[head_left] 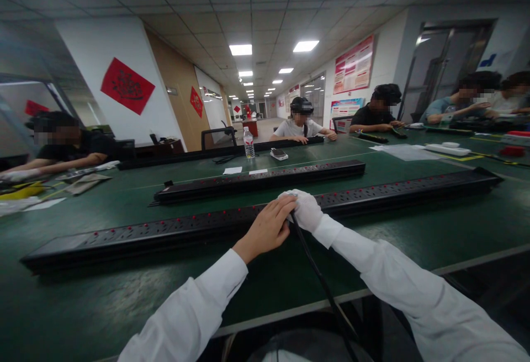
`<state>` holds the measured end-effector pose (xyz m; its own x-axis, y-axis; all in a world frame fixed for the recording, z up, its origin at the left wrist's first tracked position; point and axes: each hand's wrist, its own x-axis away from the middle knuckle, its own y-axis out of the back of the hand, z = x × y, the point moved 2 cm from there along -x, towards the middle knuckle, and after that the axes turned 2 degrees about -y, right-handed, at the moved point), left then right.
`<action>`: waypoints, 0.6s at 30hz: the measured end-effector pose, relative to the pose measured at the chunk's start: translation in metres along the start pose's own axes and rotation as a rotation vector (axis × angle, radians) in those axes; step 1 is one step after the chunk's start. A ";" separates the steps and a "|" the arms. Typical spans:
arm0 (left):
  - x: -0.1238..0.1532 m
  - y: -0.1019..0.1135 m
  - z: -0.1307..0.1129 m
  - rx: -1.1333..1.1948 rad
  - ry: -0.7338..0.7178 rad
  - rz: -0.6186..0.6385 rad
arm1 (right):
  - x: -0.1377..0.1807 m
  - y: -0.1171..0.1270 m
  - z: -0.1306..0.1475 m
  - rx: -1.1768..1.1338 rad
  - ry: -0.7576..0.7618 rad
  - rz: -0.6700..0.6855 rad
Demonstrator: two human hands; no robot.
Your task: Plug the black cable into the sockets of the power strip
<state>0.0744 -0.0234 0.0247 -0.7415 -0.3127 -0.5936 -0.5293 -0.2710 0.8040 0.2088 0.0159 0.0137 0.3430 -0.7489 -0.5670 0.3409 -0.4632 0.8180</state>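
Left hand (pixel 267 228), bare, resting on the near power strip (pixel 165 229) around its middle, fingers together and curled over the top edge, tips touching the glove of the other hand. Right hand (pixel 304 207), in a white glove, lying on the same strip just right of the left one, fingers bent down onto it; hard to tell whether clamped on anything. Black cable (pixel 318 279) running from under the gloved hand toward the near table edge and down out of sight. Both arms in white sleeves. Strip itself long and black with red switches, stretched left to right across the green table (pixel 103 296). Second power strip (pixel 265 180) lying just beyond, parallel. Farther off, a water bottle (pixel 249 144) standing upright, a phone (pixel 279 154) just right of it, and other people seated at the far and side edges.
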 end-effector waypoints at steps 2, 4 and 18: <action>0.000 0.000 0.000 0.001 0.001 -0.001 | 0.000 0.001 0.000 -0.010 0.004 -0.001; 0.000 -0.001 0.001 0.002 0.002 -0.006 | 0.000 0.002 0.000 -0.021 0.008 -0.008; -0.002 -0.002 -0.001 -0.089 -0.014 -0.004 | -0.001 -0.005 -0.005 -0.041 0.048 -0.078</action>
<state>0.0773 -0.0234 0.0244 -0.7454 -0.2988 -0.5960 -0.4942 -0.3524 0.7947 0.2108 0.0216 0.0095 0.3548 -0.6875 -0.6336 0.4030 -0.4990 0.7672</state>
